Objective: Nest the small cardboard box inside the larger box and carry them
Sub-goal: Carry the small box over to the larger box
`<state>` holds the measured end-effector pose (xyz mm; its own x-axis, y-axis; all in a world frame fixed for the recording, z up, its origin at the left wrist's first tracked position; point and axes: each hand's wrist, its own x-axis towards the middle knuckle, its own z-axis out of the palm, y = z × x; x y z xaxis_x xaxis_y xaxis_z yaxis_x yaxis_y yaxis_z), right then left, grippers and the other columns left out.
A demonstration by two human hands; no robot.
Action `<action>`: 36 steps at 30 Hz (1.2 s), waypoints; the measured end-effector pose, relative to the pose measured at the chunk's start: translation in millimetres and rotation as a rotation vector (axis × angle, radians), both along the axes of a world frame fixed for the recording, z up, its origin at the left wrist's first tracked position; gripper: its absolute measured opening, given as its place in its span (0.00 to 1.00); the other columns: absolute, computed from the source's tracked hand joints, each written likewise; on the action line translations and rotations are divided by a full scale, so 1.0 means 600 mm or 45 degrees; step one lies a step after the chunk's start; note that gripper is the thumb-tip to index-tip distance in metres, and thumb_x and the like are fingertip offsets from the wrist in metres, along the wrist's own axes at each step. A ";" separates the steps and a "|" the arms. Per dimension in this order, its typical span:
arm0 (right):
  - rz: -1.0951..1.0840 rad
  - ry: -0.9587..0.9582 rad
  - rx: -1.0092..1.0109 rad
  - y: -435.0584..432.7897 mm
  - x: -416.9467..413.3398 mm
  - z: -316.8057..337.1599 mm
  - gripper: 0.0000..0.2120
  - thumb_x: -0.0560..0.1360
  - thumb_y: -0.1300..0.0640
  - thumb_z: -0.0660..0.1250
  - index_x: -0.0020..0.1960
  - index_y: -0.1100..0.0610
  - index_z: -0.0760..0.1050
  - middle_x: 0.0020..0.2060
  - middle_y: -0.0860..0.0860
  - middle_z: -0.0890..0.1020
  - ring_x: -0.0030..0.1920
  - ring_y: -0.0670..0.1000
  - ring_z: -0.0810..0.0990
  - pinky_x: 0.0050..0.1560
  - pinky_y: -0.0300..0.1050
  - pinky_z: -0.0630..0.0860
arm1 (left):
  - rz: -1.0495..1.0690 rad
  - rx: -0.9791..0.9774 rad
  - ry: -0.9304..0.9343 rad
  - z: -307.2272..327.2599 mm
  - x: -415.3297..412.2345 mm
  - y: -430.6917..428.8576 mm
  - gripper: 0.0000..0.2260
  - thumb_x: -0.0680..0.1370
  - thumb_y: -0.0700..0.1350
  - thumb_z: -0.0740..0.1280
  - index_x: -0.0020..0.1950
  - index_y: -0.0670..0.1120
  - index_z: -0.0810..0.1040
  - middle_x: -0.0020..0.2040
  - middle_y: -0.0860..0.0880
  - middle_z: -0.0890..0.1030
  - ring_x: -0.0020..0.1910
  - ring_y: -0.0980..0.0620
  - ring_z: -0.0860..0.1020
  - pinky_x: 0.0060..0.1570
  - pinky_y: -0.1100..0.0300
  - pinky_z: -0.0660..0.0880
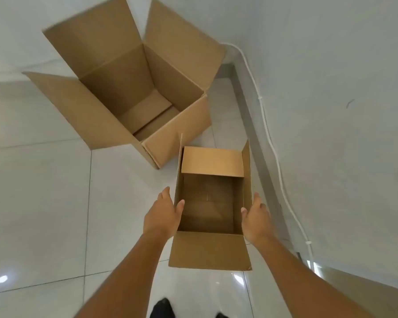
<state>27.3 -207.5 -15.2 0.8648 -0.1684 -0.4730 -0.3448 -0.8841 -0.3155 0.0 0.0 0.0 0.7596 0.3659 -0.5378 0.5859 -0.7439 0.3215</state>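
Observation:
The small cardboard box [210, 249] is in front of me with its top flaps open and its inside empty. My left hand [163, 214] grips its left wall, thumb hooked over the rim. My right hand [256, 218] grips the right wall the same way. The larger cardboard box [177, 134] stands on the floor just beyond and to the left, all flaps spread open, empty inside. Its near corner is close to the small box's far left flap.
White glossy tiled floor [39, 203] spreads to the left. A white wall [342, 111] runs along the right with a grey skirting [255, 125] and a white cable [274, 143] clipped to it. My dark shoes [162, 307] show at the bottom edge.

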 end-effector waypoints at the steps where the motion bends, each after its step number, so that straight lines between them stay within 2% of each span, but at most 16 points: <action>1: -0.016 -0.007 -0.028 -0.001 0.003 -0.012 0.26 0.79 0.52 0.58 0.73 0.52 0.51 0.63 0.57 0.74 0.58 0.58 0.77 0.52 0.51 0.77 | -0.009 0.017 0.040 -0.014 0.005 -0.003 0.29 0.80 0.59 0.57 0.77 0.49 0.55 0.76 0.48 0.65 0.70 0.44 0.72 0.63 0.50 0.74; 3: -0.027 -0.035 -0.053 -0.005 0.007 -0.036 0.25 0.80 0.52 0.55 0.73 0.51 0.50 0.57 0.56 0.79 0.50 0.56 0.81 0.42 0.47 0.76 | -0.037 0.071 0.055 -0.042 0.010 -0.006 0.27 0.80 0.58 0.57 0.76 0.47 0.56 0.74 0.47 0.66 0.67 0.43 0.74 0.60 0.51 0.76; 5: -0.007 0.007 -0.088 -0.010 0.009 -0.053 0.23 0.80 0.52 0.53 0.72 0.51 0.50 0.53 0.55 0.80 0.44 0.54 0.82 0.39 0.46 0.77 | -0.049 0.102 0.069 -0.062 0.014 -0.005 0.24 0.81 0.55 0.57 0.75 0.46 0.58 0.71 0.46 0.71 0.62 0.43 0.78 0.56 0.52 0.78; 9: 0.054 0.052 -0.094 -0.018 0.010 -0.068 0.24 0.79 0.61 0.57 0.72 0.53 0.52 0.54 0.56 0.79 0.45 0.55 0.81 0.44 0.50 0.80 | -0.127 0.126 0.062 -0.088 0.017 0.004 0.16 0.83 0.46 0.56 0.70 0.45 0.62 0.55 0.43 0.82 0.49 0.43 0.82 0.45 0.54 0.78; 11: 0.059 0.086 -0.101 -0.018 0.014 -0.070 0.27 0.77 0.65 0.61 0.71 0.54 0.53 0.54 0.57 0.79 0.47 0.56 0.81 0.47 0.51 0.80 | -0.167 0.137 0.073 -0.091 0.019 0.009 0.11 0.82 0.42 0.57 0.65 0.44 0.66 0.52 0.43 0.82 0.46 0.43 0.82 0.45 0.53 0.79; 13: 0.055 0.104 -0.122 -0.020 0.015 -0.067 0.28 0.76 0.66 0.62 0.71 0.56 0.54 0.52 0.57 0.78 0.46 0.56 0.80 0.47 0.51 0.79 | -0.171 0.142 0.078 -0.087 0.019 0.012 0.11 0.81 0.39 0.59 0.63 0.43 0.67 0.51 0.42 0.82 0.46 0.42 0.82 0.47 0.52 0.80; 16: -0.004 0.049 -0.086 -0.028 0.015 -0.057 0.22 0.76 0.65 0.58 0.68 0.58 0.57 0.44 0.57 0.76 0.40 0.57 0.76 0.44 0.54 0.77 | -0.169 0.143 0.070 -0.072 0.019 0.016 0.11 0.81 0.38 0.60 0.63 0.43 0.68 0.53 0.42 0.82 0.48 0.42 0.82 0.50 0.52 0.81; 19: -0.034 0.105 -0.154 -0.040 0.012 -0.028 0.21 0.78 0.63 0.57 0.69 0.58 0.57 0.50 0.58 0.78 0.45 0.56 0.79 0.46 0.50 0.77 | -0.195 0.129 0.059 -0.044 0.017 0.007 0.11 0.81 0.40 0.60 0.63 0.43 0.68 0.54 0.43 0.82 0.48 0.43 0.82 0.50 0.54 0.80; 21: -0.056 0.109 -0.130 -0.046 0.009 0.002 0.19 0.79 0.63 0.55 0.69 0.58 0.59 0.51 0.59 0.79 0.47 0.58 0.80 0.49 0.53 0.77 | -0.212 0.115 0.045 -0.017 0.017 -0.004 0.10 0.82 0.40 0.59 0.62 0.43 0.69 0.53 0.43 0.82 0.48 0.44 0.82 0.48 0.55 0.80; 23: -0.006 0.095 -0.189 -0.054 0.007 0.040 0.22 0.78 0.64 0.58 0.70 0.58 0.57 0.52 0.58 0.79 0.48 0.57 0.81 0.50 0.51 0.78 | -0.218 0.106 0.023 0.014 0.017 -0.016 0.09 0.82 0.40 0.58 0.61 0.43 0.69 0.51 0.43 0.82 0.46 0.44 0.82 0.46 0.55 0.79; 28: 0.041 -0.015 -0.203 -0.072 0.011 0.136 0.27 0.75 0.68 0.61 0.70 0.57 0.56 0.43 0.56 0.78 0.41 0.56 0.80 0.42 0.49 0.78 | -0.203 0.102 -0.032 0.105 0.021 -0.031 0.08 0.82 0.40 0.57 0.60 0.43 0.69 0.50 0.43 0.82 0.45 0.43 0.81 0.46 0.53 0.80; 36: 0.121 -0.150 -0.220 -0.083 0.036 0.291 0.25 0.75 0.68 0.61 0.70 0.59 0.57 0.46 0.57 0.82 0.39 0.55 0.82 0.41 0.47 0.80 | -0.140 0.085 -0.150 0.256 0.030 -0.044 0.10 0.82 0.42 0.56 0.63 0.43 0.69 0.51 0.42 0.82 0.48 0.44 0.81 0.47 0.55 0.79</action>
